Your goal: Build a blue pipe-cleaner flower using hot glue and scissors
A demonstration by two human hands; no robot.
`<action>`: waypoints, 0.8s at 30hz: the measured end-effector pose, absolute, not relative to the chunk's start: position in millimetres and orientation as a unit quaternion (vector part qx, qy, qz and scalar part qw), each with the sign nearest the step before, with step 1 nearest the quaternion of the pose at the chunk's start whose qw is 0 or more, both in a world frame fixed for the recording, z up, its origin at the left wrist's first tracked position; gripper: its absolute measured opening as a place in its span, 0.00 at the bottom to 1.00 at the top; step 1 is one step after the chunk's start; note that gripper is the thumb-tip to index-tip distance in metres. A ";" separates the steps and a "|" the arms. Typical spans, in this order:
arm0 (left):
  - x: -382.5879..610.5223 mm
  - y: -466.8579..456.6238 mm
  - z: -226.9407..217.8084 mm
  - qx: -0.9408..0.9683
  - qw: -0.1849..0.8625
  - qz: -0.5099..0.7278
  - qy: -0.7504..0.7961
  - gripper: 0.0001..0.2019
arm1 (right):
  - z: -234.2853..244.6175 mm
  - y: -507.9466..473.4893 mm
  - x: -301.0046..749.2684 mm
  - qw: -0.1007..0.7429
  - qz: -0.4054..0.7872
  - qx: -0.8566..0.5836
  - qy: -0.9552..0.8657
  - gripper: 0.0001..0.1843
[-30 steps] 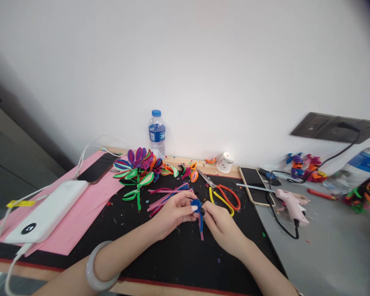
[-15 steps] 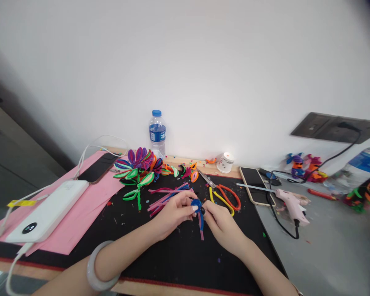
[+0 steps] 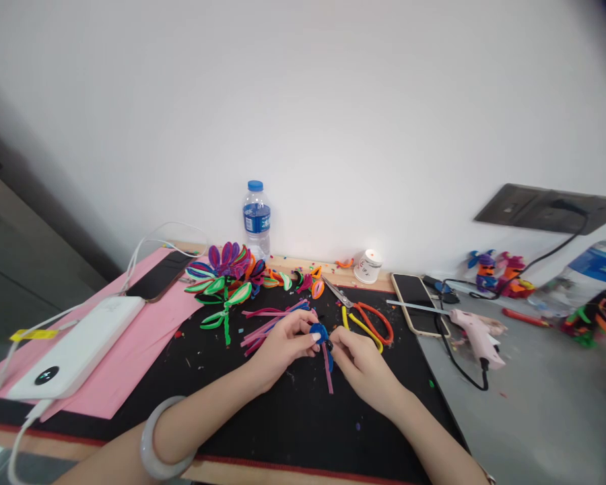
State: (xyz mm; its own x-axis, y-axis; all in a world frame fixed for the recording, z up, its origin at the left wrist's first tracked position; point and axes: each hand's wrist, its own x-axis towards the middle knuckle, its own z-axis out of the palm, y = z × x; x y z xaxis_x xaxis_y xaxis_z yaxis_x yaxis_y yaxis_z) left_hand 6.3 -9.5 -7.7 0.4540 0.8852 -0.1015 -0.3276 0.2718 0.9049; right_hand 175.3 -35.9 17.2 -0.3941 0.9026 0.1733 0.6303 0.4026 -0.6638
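Note:
My left hand (image 3: 283, 347) and my right hand (image 3: 361, 367) meet over the black mat (image 3: 283, 417), both pinching a small blue pipe-cleaner loop (image 3: 319, 333) whose blue and pink ends (image 3: 328, 369) hang down between them. A bundle of pink and blue pipe cleaners (image 3: 270, 320) lies just behind my left hand. Scissors with red and yellow handles (image 3: 366, 320) lie right behind my right hand. A pale bangle (image 3: 156, 448) sits on my left wrist.
A finished pipe-cleaner flower (image 3: 225, 276) and loose petals lie at the mat's back, by a water bottle (image 3: 256, 219). A power bank (image 3: 75, 353) and phone (image 3: 157, 279) rest on pink paper (image 3: 126, 364) at left. Another phone (image 3: 417, 303), a glue gun (image 3: 477, 333) and a small white cup (image 3: 367, 266) sit right.
My hands have turned the blue loop slightly and shifted a little left; the hanging ends now show more pink. Nothing else on the table has moved.

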 end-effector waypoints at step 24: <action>6.1 -9.5 -6.3 0.433 0.734 0.406 0.331 0.12 | 13.7 -34.2 175.1 0.256 0.285 -0.486 -0.785 0.10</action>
